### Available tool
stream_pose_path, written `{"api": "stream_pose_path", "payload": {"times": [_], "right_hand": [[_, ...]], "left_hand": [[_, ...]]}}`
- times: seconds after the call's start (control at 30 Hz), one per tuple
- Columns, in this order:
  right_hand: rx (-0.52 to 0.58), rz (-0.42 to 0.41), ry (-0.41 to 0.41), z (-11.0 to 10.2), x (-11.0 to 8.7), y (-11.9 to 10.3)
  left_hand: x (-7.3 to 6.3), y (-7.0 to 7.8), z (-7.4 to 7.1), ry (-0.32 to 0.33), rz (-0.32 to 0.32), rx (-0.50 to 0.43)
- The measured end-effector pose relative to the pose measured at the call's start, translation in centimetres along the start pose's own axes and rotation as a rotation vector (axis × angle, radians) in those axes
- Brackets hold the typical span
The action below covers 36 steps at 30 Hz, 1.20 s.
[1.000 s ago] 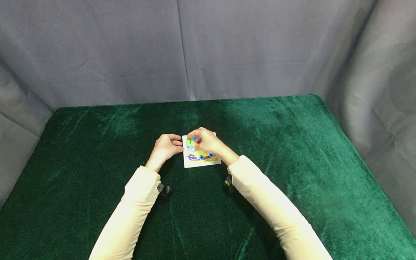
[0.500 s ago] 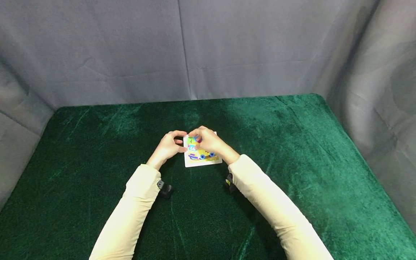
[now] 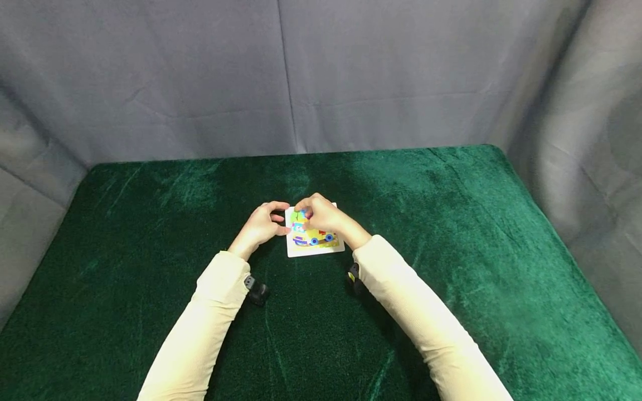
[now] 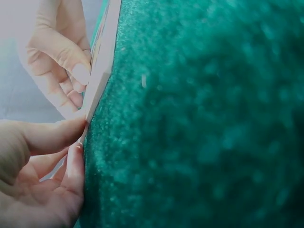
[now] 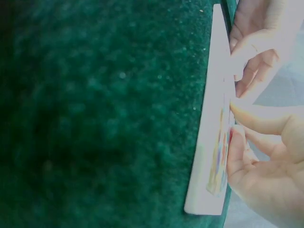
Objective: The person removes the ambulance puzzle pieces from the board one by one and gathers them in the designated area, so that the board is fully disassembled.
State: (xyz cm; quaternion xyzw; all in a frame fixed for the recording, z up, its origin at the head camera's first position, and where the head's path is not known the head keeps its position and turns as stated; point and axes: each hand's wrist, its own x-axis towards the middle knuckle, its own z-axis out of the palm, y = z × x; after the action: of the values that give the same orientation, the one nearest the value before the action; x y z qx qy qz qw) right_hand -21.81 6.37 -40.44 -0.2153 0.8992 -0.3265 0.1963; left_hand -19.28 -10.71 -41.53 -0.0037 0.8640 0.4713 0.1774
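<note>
A small square jigsaw puzzle board [image 3: 315, 252] lies on the green cloth, white-bordered, with a yellow cartoon vehicle on blue wheels and a green patch at upper left. My left hand [image 3: 261, 224] holds its left edge, index finger by the upper corner and thumb lower down. In the left wrist view the left thumb [image 4: 59, 135] overlaps the board's pale corner. Reaching over the picture, my right hand [image 3: 325, 217] has thumb and index finger curled round a blue and dark red puzzle piece [image 3: 308, 213]. That hand hides the picture's upper right part.
Green velvety cloth [image 3: 431, 267] covers the table all round the board. Grey curtains [image 3: 200, 78] hang behind and at both sides. Each wrist carries a small black camera, the left camera [image 3: 257, 291] close above the cloth.
My left hand has moved right and up to the board's left edge, its index finger now at the upper corner. My right hand stays over the picture, nearly still.
</note>
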Motion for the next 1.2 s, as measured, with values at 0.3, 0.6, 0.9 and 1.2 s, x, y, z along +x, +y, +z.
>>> {"api": "stream_pose_path", "payload": {"times": [0.3, 0.6, 0.9, 1.2], "right_hand": [[0.075, 0.016, -0.017, 0.18, 0.07, 0.05], [0.087, 0.031, -0.020, 0.16, -0.09, 0.05], [0.084, 0.031, -0.036, 0.12, 0.04, -0.01], [0.119, 0.043, -0.059, 0.19, 0.00, -0.08]], "left_hand": [[0.08, 0.01, 0.03, -0.001, -0.001, 0.024], [0.11, -0.08, 0.03, -0.005, -0.007, 0.028], [0.01, -0.04, -0.04, 0.005, 0.001, 0.029], [0.01, 0.05, -0.01, -0.001, -0.018, 0.029]]}}
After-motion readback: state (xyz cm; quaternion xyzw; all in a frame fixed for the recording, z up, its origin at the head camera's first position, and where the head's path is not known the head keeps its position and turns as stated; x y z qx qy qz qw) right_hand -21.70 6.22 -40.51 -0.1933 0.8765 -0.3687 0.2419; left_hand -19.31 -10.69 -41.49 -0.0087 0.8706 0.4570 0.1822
